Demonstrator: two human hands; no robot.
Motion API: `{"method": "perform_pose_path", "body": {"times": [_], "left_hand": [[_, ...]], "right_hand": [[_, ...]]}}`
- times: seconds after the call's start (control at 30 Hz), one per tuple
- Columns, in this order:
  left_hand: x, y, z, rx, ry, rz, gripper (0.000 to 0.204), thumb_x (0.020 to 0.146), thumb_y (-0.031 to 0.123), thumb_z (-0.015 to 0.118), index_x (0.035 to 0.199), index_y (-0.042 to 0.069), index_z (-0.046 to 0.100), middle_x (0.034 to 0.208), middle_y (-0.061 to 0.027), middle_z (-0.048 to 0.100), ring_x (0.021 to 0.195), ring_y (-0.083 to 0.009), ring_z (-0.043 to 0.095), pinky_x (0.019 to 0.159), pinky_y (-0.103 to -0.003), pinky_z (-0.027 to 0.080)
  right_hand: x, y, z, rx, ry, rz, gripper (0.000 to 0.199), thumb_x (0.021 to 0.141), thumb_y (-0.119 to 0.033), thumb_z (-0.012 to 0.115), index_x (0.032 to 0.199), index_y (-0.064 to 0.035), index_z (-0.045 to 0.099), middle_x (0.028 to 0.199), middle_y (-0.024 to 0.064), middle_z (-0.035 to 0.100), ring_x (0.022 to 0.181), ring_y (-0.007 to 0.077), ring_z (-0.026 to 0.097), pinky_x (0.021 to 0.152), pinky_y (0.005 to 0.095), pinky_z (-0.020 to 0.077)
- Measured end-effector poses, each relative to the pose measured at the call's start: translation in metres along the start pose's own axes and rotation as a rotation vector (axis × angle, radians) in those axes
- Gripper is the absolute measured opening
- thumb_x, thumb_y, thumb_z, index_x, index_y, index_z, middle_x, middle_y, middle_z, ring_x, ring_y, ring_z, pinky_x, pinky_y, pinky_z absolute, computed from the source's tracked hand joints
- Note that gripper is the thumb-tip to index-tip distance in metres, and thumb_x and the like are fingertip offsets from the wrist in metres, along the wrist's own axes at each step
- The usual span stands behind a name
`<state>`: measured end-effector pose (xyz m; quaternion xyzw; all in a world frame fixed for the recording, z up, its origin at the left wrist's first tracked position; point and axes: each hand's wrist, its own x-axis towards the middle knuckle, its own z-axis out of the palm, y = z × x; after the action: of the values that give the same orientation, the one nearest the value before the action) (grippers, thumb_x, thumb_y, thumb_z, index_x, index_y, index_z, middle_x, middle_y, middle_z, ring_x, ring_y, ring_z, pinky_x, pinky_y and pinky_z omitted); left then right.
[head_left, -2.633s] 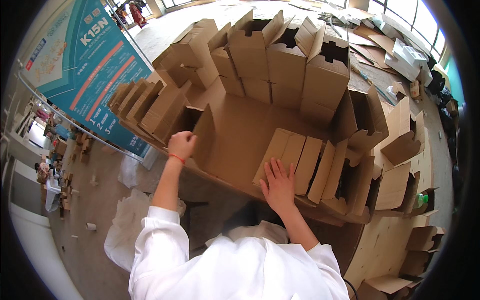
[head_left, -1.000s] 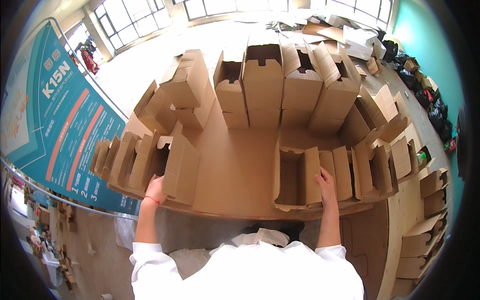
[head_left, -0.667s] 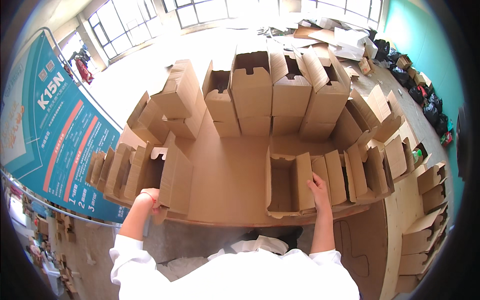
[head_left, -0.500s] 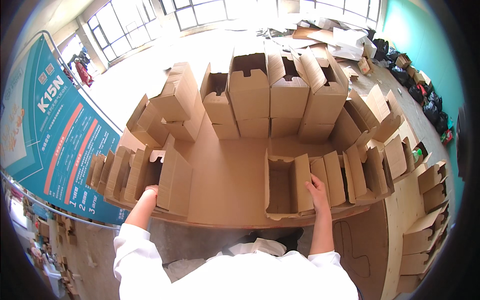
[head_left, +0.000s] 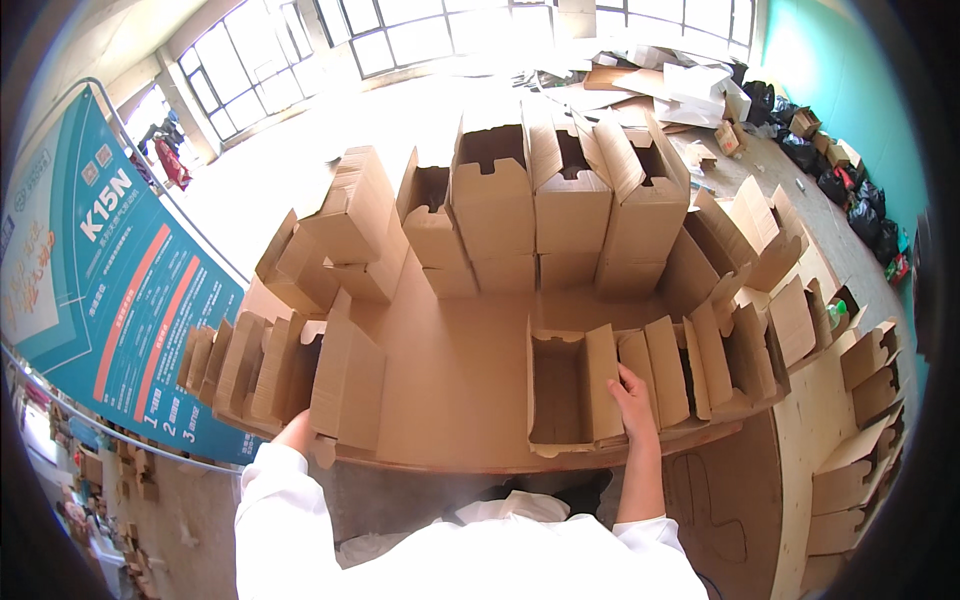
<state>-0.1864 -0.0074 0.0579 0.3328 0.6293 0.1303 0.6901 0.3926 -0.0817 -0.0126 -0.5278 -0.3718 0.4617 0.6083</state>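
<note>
My left hand (head_left: 297, 432) is at the near edge of a tall brown cardboard box (head_left: 348, 385) on the left of the table. Its fingers are partly hidden by the cardboard they close on, and a small flap sticks out beside them. On the right, my right hand (head_left: 632, 400) grips the right side of an open cardboard box (head_left: 560, 395). That box faces up, and its dark inside shows nothing in it. The right thumb points left over the box's side, with the fingertips between it and the neighbouring box (head_left: 636, 362).
Stacked open cartons (head_left: 494, 205) line the table's far side. More boxes (head_left: 240, 365) crowd the left end and others (head_left: 740, 350) the right. A blue banner (head_left: 120, 270) stands left. Black bags (head_left: 860, 220) lie by the green wall. Brown table surface (head_left: 450, 400) lies between my hands.
My left hand has come nearer to me, from inside the left box to its near edge, where a flap now sticks out. My right hand stays on its box; the whole view has shifted slightly.
</note>
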Motion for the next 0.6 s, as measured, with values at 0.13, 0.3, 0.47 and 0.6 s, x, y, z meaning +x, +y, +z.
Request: {"method": "perform_pose_path", "body": {"times": [0.13,0.3,0.47,0.6], "left_hand": [[0.035,-0.008,-0.003,0.284,0.117,-0.018,0.025,0.094,0.029,0.053,0.101,0.008,0.066,0.096,-0.0048,0.068,0.094,-0.0206,0.060,0.082,-0.048,0.048],[0.072,-0.024,-0.024,0.449,0.226,-0.131,0.028,0.094,0.031,0.053,0.107,0.009,0.064,0.099,-0.0046,0.067,0.093,-0.0210,0.062,0.081,-0.045,0.049],[0.088,-0.035,-0.033,0.407,0.304,-0.143,0.032,0.094,0.032,0.052,0.114,0.009,0.062,0.102,-0.0044,0.067,0.092,-0.0213,0.063,0.079,-0.042,0.050],[0.100,-0.032,-0.031,0.283,0.314,-0.101,0.036,0.093,0.034,0.051,0.119,0.010,0.060,0.104,-0.0043,0.067,0.090,-0.0216,0.064,0.078,-0.040,0.051]], "right_hand": [[0.002,-0.004,0.002,0.018,0.005,0.022,0.034,0.090,-0.003,0.052,0.124,0.0025,0.057,0.108,0.0014,0.062,0.095,0.0076,0.056,0.083,0.0229,0.0445],[0.005,0.001,-0.002,-0.008,-0.024,0.004,0.034,0.090,-0.003,0.052,0.123,0.0027,0.057,0.108,0.0014,0.062,0.095,0.0079,0.056,0.082,0.0228,0.0447],[0.005,0.002,-0.001,-0.016,-0.020,-0.011,0.038,0.089,-0.005,0.053,0.126,0.0024,0.056,0.112,0.0035,0.063,0.100,0.0099,0.057,0.087,0.0243,0.0445],[0.006,0.002,-0.001,-0.024,-0.019,-0.020,0.038,0.089,-0.004,0.053,0.126,0.0028,0.056,0.112,0.0035,0.063,0.100,0.0100,0.057,0.087,0.0244,0.0446]]}}
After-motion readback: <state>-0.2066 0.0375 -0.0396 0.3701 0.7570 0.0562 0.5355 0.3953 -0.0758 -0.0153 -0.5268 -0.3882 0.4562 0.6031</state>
